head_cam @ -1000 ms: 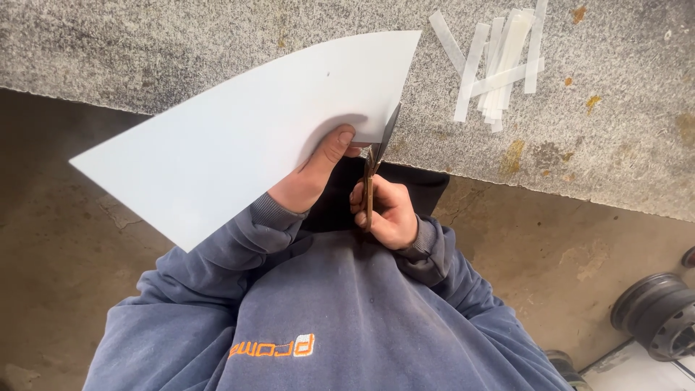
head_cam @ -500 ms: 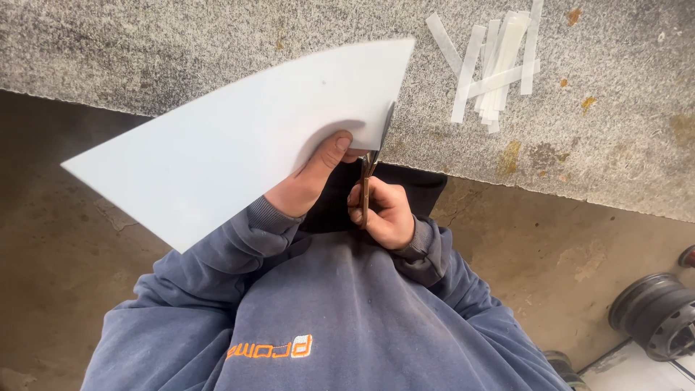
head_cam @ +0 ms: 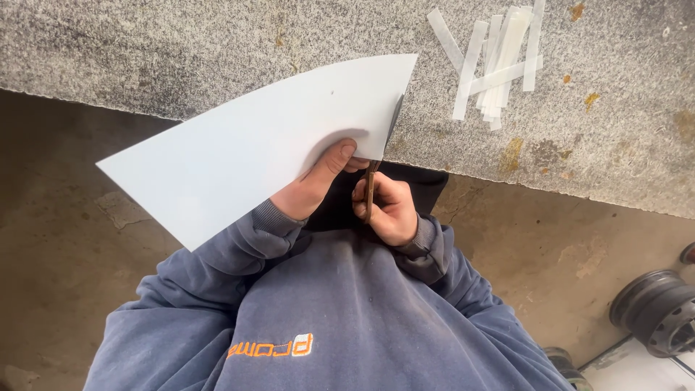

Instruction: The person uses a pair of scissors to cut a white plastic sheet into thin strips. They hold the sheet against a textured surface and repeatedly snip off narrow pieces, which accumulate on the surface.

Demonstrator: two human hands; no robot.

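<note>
My left hand (head_cam: 313, 185) grips a large white sheet of paper (head_cam: 250, 148) by its lower right part, thumb on top. The sheet bends upward and reaches over the edge of a grey granite slab (head_cam: 217, 43). My right hand (head_cam: 389, 208) is closed around the rusty handles of a pair of scissors (head_cam: 375, 174). The scissor blades run up along the sheet's right edge. Both hands sit close together in front of my chest, in blue sweatshirt sleeves.
A pile of cut white paper strips (head_cam: 496, 61) lies on the slab at the upper right. Below the slab is a concrete floor (head_cam: 65, 239). A dark metal wheel-like part (head_cam: 655, 311) sits on the floor at the lower right.
The sheet has shifted slightly left and down in my left hand. The scissors stay at its right edge, and the hands remain close together.
</note>
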